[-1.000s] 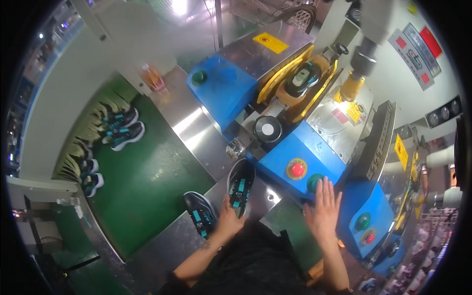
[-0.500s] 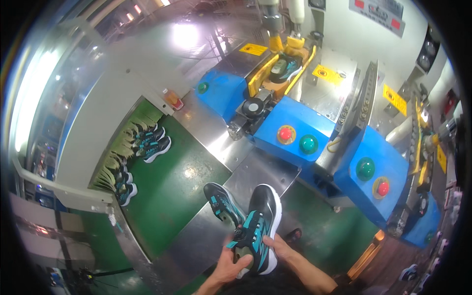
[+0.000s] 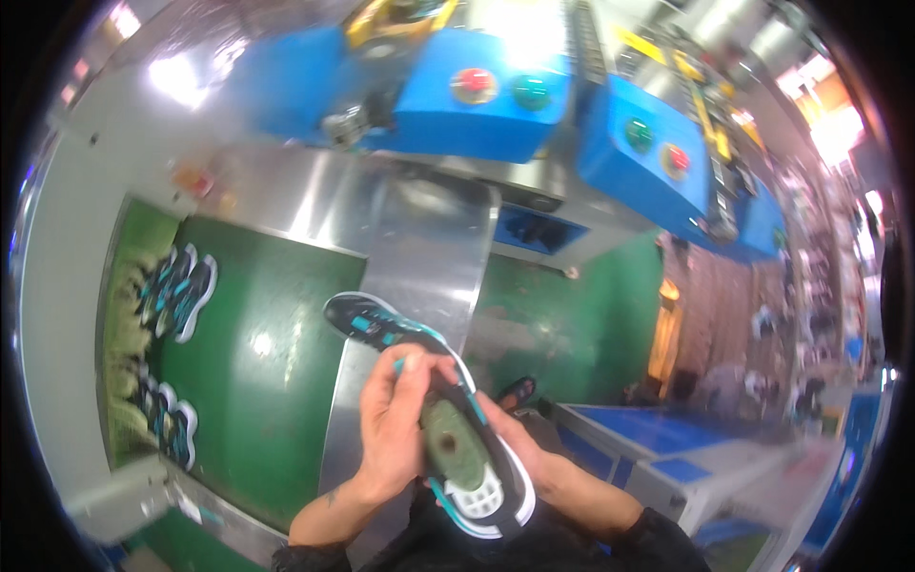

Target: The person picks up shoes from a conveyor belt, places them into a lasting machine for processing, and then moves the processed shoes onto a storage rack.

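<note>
My left hand (image 3: 391, 419) and my right hand (image 3: 519, 443) are both closed around a black and teal sneaker (image 3: 507, 458) with a white sole. A green block with a round hole, like a shoe last (image 3: 448, 440), fills its opening, and a white grid-like part shows at the heel. The left fingers lie across the tongue area. The right hand grips the side of the sole, its fingertips partly hidden. Beyond the left hand a black toe (image 3: 353, 315) with teal straps points up and left; whether it belongs to this shoe or to a second one I cannot tell.
A bare metal shelf (image 3: 415, 248) runs beneath the shoe. Ahead stand blue machine housings (image 3: 477, 119) with red and green buttons. At left, several similar sneakers (image 3: 186, 296) rest by an opening in a pale cabinet. A blue and white cabinet (image 3: 648, 429) stands at right.
My view has swung lower and to the right, so the machines sit higher. The held shoe is closer and turned, its opening facing me. The second shoe beside it is no longer distinct.
</note>
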A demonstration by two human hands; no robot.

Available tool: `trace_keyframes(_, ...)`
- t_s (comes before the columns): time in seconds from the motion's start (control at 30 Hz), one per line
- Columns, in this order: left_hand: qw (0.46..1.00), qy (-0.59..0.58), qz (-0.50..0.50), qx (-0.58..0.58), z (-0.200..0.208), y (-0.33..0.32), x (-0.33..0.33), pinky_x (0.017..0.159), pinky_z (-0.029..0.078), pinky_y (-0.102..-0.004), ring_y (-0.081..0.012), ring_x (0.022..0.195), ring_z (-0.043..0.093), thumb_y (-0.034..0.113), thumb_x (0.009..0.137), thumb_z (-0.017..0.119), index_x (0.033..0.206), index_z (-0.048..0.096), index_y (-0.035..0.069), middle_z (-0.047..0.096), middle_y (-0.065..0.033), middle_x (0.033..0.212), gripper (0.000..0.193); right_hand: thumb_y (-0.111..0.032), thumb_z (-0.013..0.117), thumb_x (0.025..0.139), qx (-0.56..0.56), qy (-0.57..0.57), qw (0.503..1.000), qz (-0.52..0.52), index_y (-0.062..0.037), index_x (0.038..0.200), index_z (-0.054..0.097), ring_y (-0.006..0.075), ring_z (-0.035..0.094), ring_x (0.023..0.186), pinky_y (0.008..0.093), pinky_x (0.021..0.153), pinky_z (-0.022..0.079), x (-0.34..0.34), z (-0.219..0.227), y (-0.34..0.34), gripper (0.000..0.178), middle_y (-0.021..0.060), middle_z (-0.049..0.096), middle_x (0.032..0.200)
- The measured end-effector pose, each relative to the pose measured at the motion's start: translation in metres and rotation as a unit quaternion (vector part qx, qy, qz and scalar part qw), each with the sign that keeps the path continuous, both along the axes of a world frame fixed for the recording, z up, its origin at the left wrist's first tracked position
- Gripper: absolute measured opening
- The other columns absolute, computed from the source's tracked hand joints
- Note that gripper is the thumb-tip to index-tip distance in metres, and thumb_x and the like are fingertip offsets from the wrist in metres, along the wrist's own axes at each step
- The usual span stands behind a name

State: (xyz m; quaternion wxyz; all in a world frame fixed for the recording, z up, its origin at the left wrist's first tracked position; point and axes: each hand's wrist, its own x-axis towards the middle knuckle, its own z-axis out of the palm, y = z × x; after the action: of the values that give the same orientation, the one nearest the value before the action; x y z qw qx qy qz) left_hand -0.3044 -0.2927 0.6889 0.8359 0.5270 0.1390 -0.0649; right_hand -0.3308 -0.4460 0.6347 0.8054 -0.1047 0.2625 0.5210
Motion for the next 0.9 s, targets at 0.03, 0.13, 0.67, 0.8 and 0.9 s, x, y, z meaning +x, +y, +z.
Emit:
trace_keyframes(0.03,1.000,-0.002,-0.010,-0.012,0.004,-0.001,-0.004,0.077,0.047,-0.0264,-0.0113,0.084,0.056,0.020,0.101,0.043,0.100,0.051,0.003,0.061,-0.0068,0.093,0.019,-0.047,0.047,0.096,0.023,0.016,0.999,-0.025,-0.0055,0.133,0.047,0.0207,0.063,0.101,0.0346,0.089,0.052,-0.007,0.006,0.001,0.055,0.0114,0.060,0.121)
trace_keyframes(0.13,0.999,-0.039,-0.029,0.020,0.011,-0.006,-0.005,0.086,0.045,-0.0302,-0.0157,0.094,0.056,0.022,0.101,0.042,0.098,0.052,0.004,0.060,-0.0080,0.089,0.020,-0.052,0.041,0.096,-0.083,-0.050,0.994,-0.042,-0.0043,0.133,0.045,0.0234,0.061,0.105,0.0371,0.090,0.051,-0.018,0.030,-0.001,0.061,0.0137,0.058,0.122)
trace_keyframes(0.67,0.830,-0.202,-0.471,-0.222,0.006,-0.219,-0.116,0.091,0.036,-0.0413,-0.0254,0.090,0.049,0.005,0.083,0.056,0.085,0.054,0.006,0.050,-0.0074,0.088,0.002,-0.045,0.059,0.087,-0.500,-0.314,0.711,-0.382,0.0005,0.130,0.049,0.0231,0.051,0.116,0.0340,0.100,0.039,-0.266,0.060,-0.162,0.064,0.0125,0.056,0.125)
trace_keyframes(0.8,0.836,-0.227,-0.456,-0.205,0.027,-0.265,-0.138,0.088,0.037,-0.0396,-0.0230,0.086,0.049,0.005,0.083,0.056,0.080,0.053,0.007,0.049,-0.0057,0.083,0.005,-0.016,0.063,0.085,-0.911,-0.156,-0.012,-0.382,0.0041,0.112,0.059,0.0290,0.062,0.099,0.0353,0.086,0.049,-0.330,0.101,-0.213,0.034,0.0166,0.062,0.105)
trace_keyframes(0.9,0.824,-0.246,-0.477,-0.180,0.038,-0.281,-0.129,0.087,0.038,-0.0399,-0.0231,0.085,0.050,0.004,0.083,0.056,0.078,0.053,0.006,0.050,-0.0062,0.083,0.006,-0.011,0.066,0.081,-0.866,-0.118,-0.061,-0.483,0.0029,0.124,0.047,0.0298,0.054,0.110,0.0360,0.091,0.047,-0.393,0.165,-0.251,0.048,0.0193,0.049,0.124)
